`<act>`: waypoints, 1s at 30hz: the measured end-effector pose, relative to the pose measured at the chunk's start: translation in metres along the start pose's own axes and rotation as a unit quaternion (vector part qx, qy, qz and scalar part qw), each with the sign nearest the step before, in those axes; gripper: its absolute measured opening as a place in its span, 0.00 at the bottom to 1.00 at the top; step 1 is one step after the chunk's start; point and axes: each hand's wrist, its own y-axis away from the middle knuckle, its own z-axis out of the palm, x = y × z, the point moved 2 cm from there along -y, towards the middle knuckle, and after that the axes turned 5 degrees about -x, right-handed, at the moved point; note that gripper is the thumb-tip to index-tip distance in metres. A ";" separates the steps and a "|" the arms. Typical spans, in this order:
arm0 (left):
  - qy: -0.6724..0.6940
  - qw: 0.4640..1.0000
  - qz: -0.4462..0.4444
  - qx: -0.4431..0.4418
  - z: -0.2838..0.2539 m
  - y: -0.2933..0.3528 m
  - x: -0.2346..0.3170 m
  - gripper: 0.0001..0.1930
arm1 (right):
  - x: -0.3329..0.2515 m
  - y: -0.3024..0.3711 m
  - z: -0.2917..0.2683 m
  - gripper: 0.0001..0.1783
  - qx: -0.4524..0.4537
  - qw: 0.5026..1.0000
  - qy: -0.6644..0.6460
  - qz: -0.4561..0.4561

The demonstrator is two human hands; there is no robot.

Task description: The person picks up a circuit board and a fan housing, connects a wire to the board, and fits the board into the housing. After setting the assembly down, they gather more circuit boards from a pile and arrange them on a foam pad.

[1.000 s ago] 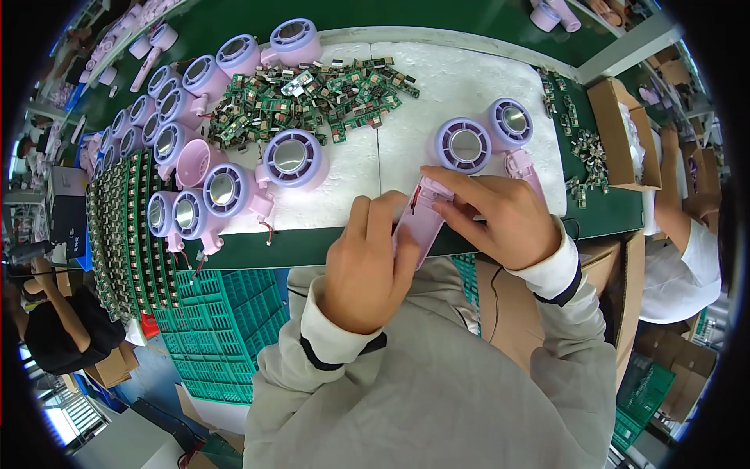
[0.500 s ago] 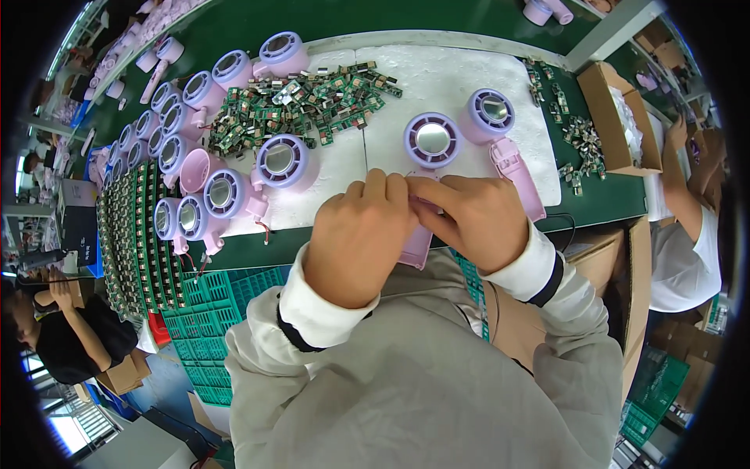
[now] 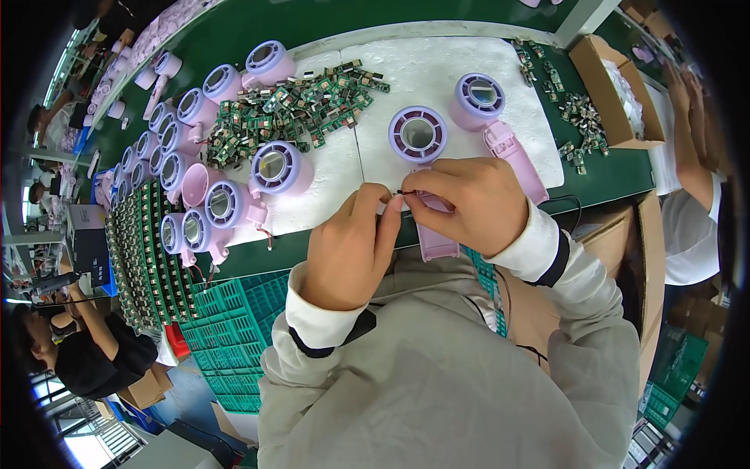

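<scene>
In front of my chest both hands meet over a pink and lilac handheld fan; its round head (image 3: pixel 418 134) lies on the white foam sheet and its pink handle (image 3: pixel 437 244) points toward me. My right hand (image 3: pixel 469 205) pinches a short, thin dark wire (image 3: pixel 405 193) between thumb and fingertips. Thumb and forefinger of my left hand (image 3: pixel 351 246) are closed close to the wire's end; a small pale piece shows there, too small to name. The fingers cover the joint between fan head and handle. A second fan (image 3: pixel 478 95) with an uncovered handle (image 3: pixel 517 162) lies to the right.
Small green circuit boards (image 3: pixel 301 109) are heaped on the foam sheet (image 3: pixel 367 168). Several fan heads (image 3: pixel 281 168) stand at the left, beside rows of boards (image 3: pixel 148 258). At the right are loose boards (image 3: pixel 582 129) and a cardboard box (image 3: pixel 617 94). Other people work on both sides.
My fingertips have parted slightly, and the dark wire now shows between them. My left hand has turned, bringing its thumb into view. The whole view has shifted a little.
</scene>
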 end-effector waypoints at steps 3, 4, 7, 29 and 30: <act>-0.010 1.000 -0.017 -0.005 -0.002 -0.002 0.001 0.06 | 0.000 -0.002 0.000 0.09 -0.014 0.999 0.024 -0.016; -0.013 0.999 -0.036 -0.004 -0.004 -0.002 0.002 0.06 | -0.001 -0.003 0.000 0.09 -0.012 0.999 0.026 -0.022; -0.016 1.000 -0.022 0.012 -0.003 -0.001 0.000 0.06 | -0.002 -0.002 -0.001 0.08 -0.020 0.999 0.017 -0.031; 0.055 0.997 -0.043 0.021 -0.005 0.000 -0.008 0.10 | 0.001 0.000 -0.005 0.08 -0.051 0.976 -0.183 0.109; 0.055 0.997 -0.043 0.018 -0.003 0.001 -0.009 0.10 | 0.000 -0.001 -0.007 0.08 -0.048 0.976 -0.177 0.115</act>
